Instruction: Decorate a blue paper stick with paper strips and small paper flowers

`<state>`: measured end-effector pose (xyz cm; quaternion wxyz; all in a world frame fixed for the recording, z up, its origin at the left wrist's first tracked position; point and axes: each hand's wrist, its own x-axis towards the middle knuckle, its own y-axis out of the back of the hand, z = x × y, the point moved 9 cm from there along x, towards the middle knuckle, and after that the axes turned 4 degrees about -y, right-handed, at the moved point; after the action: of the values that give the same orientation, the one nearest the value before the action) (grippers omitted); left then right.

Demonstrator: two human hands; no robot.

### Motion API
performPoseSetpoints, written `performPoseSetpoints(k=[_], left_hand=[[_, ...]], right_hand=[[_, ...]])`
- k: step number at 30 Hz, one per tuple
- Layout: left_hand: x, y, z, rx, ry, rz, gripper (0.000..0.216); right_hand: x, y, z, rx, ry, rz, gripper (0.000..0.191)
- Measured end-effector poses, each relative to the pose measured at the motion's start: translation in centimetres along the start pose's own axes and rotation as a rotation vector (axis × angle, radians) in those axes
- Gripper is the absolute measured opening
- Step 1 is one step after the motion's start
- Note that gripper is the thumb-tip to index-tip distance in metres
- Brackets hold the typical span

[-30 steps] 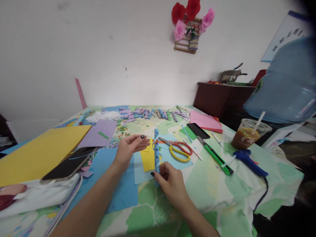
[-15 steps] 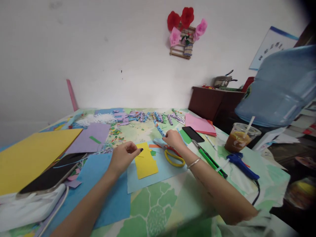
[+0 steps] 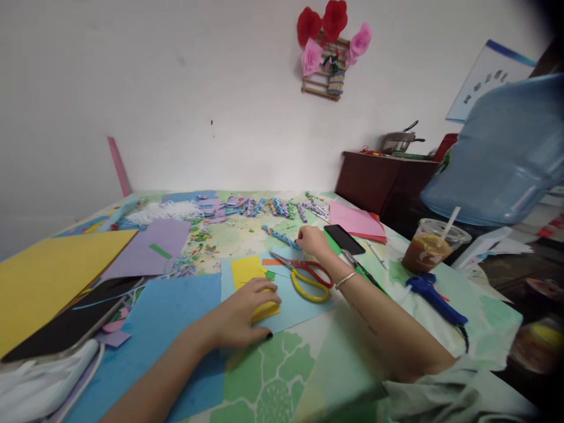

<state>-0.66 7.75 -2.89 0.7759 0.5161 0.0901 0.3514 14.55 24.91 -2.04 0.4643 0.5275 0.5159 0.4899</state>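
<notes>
My left hand (image 3: pixel 244 308) rests over the yellow paper (image 3: pixel 244 267), fingers bent on its lower part and thumb apart near the front edge. That paper lies on a light blue sheet (image 3: pixel 293 314). My right hand (image 3: pixel 312 242) is closed, its fingertips at the near end of a thin blue patterned paper roll (image 3: pixel 282 237) lying low over the table. The fingertips are partly hidden. Just in front of this hand lie scissors (image 3: pixel 308 282) with red and yellow handles, blades a little apart. A green paper piece (image 3: pixel 269 275) and an orange strip (image 3: pixel 274 262) lie beside the yellow paper.
Blue paper (image 3: pixel 176 311), purple paper (image 3: pixel 163 241) and a dark phone (image 3: pixel 74 323) lie left. Decorated rolls and scraps line the back. At right are a black phone (image 3: pixel 344 238), a green-handled cutter (image 3: pixel 363 271), an iced drink cup (image 3: pixel 434 247) and a blue corded glue gun (image 3: pixel 436 299).
My left hand has come down and right onto the yellow paper, its pinch loosened. The paper roll has tipped from a raised slant to nearly flat, its far end swinging left.
</notes>
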Motion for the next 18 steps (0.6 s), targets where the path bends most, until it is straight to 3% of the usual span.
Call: performPoseSetpoints(k=[7,18], left_hand=[[0.0,0.0,-0.1,0.084,-0.051,0.004,0.042],[-0.4,1.2,-2.4,0.182,0.084,0.021,0.038]], right_hand=[[-0.5,-1.7,-1.3,0.033,0.072,-0.199,0.03],[0.7,-2.2,-2.1,0.059,0.088,-0.247,0.032]])
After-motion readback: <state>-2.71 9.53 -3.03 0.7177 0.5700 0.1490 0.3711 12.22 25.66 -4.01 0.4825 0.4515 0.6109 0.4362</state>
